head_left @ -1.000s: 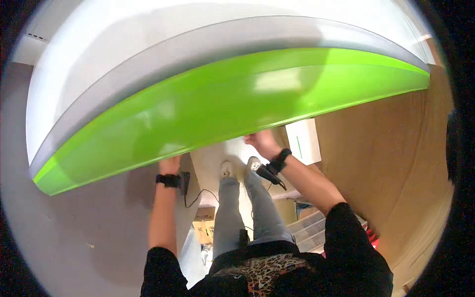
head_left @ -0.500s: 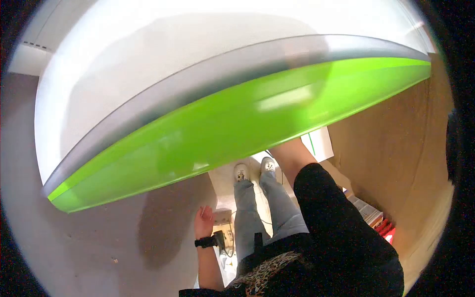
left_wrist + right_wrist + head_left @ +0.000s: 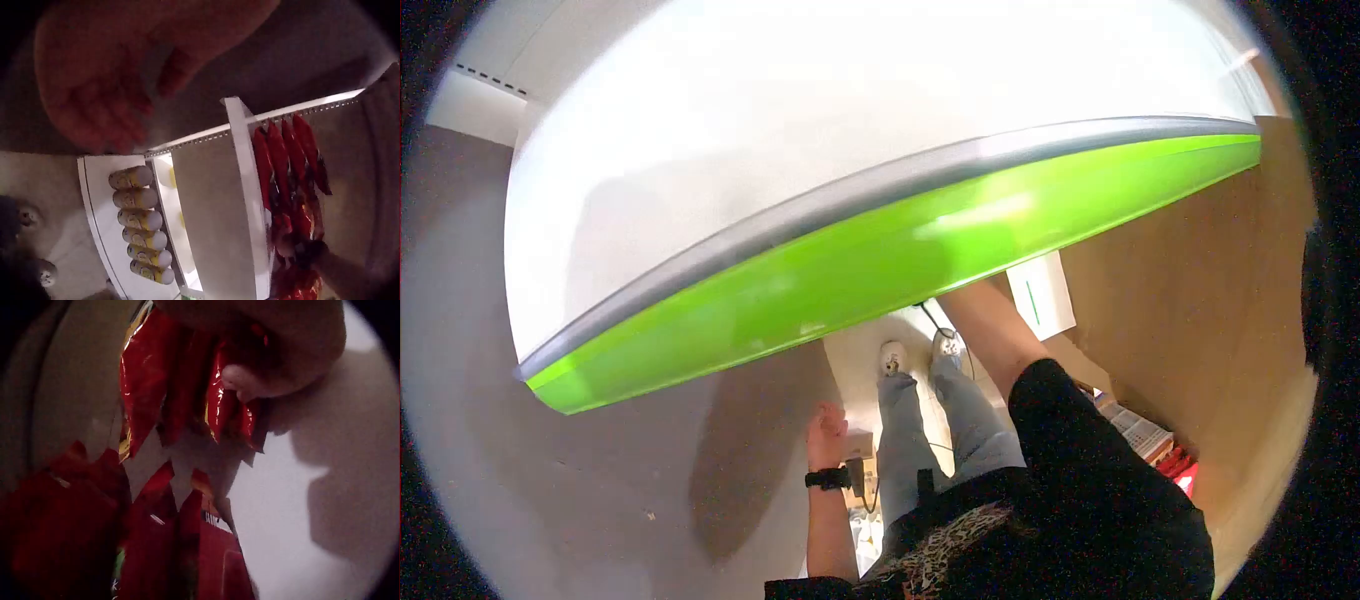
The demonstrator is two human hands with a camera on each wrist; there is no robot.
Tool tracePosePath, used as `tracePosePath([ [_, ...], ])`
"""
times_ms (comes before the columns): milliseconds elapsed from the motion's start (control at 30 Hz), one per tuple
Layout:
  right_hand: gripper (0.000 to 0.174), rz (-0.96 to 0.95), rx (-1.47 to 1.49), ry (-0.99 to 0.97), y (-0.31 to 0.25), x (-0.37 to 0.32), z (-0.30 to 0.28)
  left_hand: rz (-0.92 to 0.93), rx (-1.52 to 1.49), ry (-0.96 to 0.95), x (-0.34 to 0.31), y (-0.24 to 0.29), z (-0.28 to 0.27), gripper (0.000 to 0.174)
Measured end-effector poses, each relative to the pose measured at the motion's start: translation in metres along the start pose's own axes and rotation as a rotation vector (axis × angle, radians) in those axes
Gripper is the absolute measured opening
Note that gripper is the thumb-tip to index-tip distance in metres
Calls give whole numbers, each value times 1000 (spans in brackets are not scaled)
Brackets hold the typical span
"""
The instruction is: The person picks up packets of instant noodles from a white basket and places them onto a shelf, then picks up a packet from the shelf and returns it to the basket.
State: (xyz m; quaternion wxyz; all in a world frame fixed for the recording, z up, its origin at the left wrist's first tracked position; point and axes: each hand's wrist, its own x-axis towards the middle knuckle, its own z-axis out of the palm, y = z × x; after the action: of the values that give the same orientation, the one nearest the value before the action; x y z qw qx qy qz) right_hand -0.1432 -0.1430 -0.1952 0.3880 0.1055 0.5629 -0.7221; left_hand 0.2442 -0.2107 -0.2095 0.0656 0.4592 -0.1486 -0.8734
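Observation:
Red shiny snack bags (image 3: 147,378) stand gathered in my right hand (image 3: 290,350), whose fingers curl over them in the right wrist view. Below them is another group of red bags (image 3: 150,534). In the left wrist view, more upright red bags (image 3: 284,156) line the shelf, close to the right hand. The green shelf edge (image 3: 800,285) hides that hand from the head view; only the forearm (image 3: 990,325) shows. My left hand (image 3: 827,428) hangs low beside the body, palm up, fingers loosely bent, holding nothing.
A white shelf board (image 3: 247,200) lies beside the bags. Yellow-and-white cans (image 3: 142,228) stand in a row on another shelf. The brown side panel (image 3: 1180,270) borders the right, near a white card (image 3: 1040,295). Cardboard boxes (image 3: 860,445) are beside the legs.
My right arm has reached in below the green edge, hiding the hand. The left hand has drawn back from that edge toward the body. Both legs appear slightly farther right.

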Motion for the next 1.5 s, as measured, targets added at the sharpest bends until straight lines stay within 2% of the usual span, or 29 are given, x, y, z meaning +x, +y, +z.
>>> tracePosePath([
  [33, 21, -7, -8, 9, 0, -10, 8, -16, 68, 202, -4, 1, 13, 21],
  [100, 21, -20, -17, 35, 19, -19, 11, -42, 92, 148, 15, -7, 0, 24],
  [267, 22, -44, -13, 81, 36, -42, 13, -86, 188, 120, 12, 7, 27, 29],
  [367, 22, -54, 6, 111, 40, -51, 9, -71, 155, 27, 19, 13, 32, 32],
  [433, 22, -69, 22, 121, 36, -57, 4, -38, 287, 86, 7, 25, 67, 37],
  [533, 27, -11, -145, 114, 20, -87, -7, -23, 275, 17, 13, 34, 91, 39],
  [600, 26, -42, 342, 112, 15, -109, -8, -90, 216, -15, 19, 40, 117, 38],
  [633, 26, -59, 338, 115, 13, -112, -8, -156, 153, -41, 25, 44, 138, 37],
  [700, 30, -46, 506, -19, 15, -112, -5, -169, 165, -106, 36, 56, 187, 39],
  [767, 34, -53, 429, 21, 4, -113, 4, -188, 178, -174, 56, 60, 213, 42],
  [833, 37, 22, 284, 224, -12, -122, 16, -60, 379, -131, 92, 57, 215, 41],
  [867, 36, 15, 300, 205, -10, -120, 14, -38, 427, -48, 101, 53, 213, 41],
  [967, 34, 28, 196, 125, -10, -123, 5, -18, 628, 17, 73, 54, 231, 42],
  [1000, 34, -22, 210, 139, -2, -119, 2, 53, 618, -78, 62, 53, 231, 39],
  [1033, 34, -37, 214, 143, -3, -127, 1, 56, 625, -92, 57, 50, 226, 39],
  [1100, 35, -6, 208, 13, -12, -151, -4, 182, 608, -294, 46, 49, 217, 33],
  [1167, 34, 0, 225, -61, -19, -180, -7, 181, 561, -261, 18, 49, 217, 30],
  [1233, 29, 29, 162, -183, -11, -200, -24, 169, 609, -378, 8, 46, 192, 30],
  [1300, 26, 29, 113, -144, -28, -246, -22, 140, 654, -374, -21, 43, 186, 27],
  [1367, 25, -3, -119, -146, -19, -268, -39, 118, 667, -421, -40, 40, 181, 26],
  [1433, 29, -40, -477, -147, -11, -280, -52, 77, 682, -471, -52, 38, 184, 26],
  [1467, 36, -168, -554, -113, -13, -298, -53, 46, 643, -497, -57, 38, 186, 22],
  [1500, 36, -175, -555, -86, -7, -303, -62, 9, 604, -516, -60, 36, 188, 19],
])
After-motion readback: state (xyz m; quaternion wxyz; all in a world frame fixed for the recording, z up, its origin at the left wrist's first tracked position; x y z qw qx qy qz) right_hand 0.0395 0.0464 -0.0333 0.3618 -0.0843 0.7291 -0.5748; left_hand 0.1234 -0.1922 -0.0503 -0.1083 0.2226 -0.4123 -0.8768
